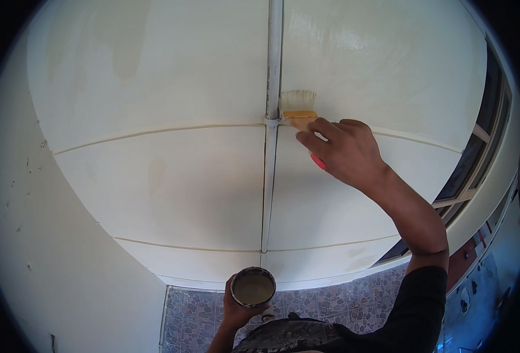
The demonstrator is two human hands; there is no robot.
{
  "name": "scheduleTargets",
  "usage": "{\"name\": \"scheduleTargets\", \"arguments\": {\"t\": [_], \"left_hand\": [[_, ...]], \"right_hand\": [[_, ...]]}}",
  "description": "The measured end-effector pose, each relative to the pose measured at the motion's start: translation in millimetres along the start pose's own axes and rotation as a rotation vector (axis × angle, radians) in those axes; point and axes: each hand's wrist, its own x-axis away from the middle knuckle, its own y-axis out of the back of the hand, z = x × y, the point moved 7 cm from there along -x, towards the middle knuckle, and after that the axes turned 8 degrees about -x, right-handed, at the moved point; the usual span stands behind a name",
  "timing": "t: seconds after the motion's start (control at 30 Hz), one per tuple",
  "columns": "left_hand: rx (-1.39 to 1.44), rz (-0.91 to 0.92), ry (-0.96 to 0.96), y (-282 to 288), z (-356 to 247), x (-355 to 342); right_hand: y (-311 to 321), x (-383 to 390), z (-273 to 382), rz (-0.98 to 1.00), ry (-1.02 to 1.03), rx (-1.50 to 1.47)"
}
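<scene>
A wide, flat paintbrush (pixel 299 110) is in my right hand (pixel 354 150), which is closed around its handle. Its pale bristles press against the cream wall (pixel 354 65), just right of a vertical pipe (pixel 273 70). A pinkish-red end of the handle shows below my fingers. Low in the view, my left hand (pixel 236 309) is wrapped round a dark-rimmed paint pot (pixel 254 287). Pale, cream-coloured liquid lies inside the pot. Near the brush, the upper right panel looks wet and shiny, while darker patches show on the upper left panel.
A ridge (pixel 172 130) crosses the wall and meets the pipe at a clamp (pixel 270 122). Windows with dark panes (pixel 463 167) run along the right. On the left stands a chipped side wall (pixel 42 235). Stone-patterned tiles (pixel 195 317) cover the floor below.
</scene>
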Motion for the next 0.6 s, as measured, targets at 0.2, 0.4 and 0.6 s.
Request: {"name": "scheduleTargets", "arguments": {"t": [0.2,0.4,0.6], "left_hand": [[0.062,0.021,-0.004,-6,-6,0],[0.035,0.030,-0.010,-8,-4,5],[0.070,-0.008,0.033,-7,-9,7]], "right_hand": [[41,-21,-33,-0.041,-0.202,-0.317],[64,-75,-114,-0.037,-0.509,-0.336],[109,-80,-118,-0.465,-0.408,-0.328]]}}
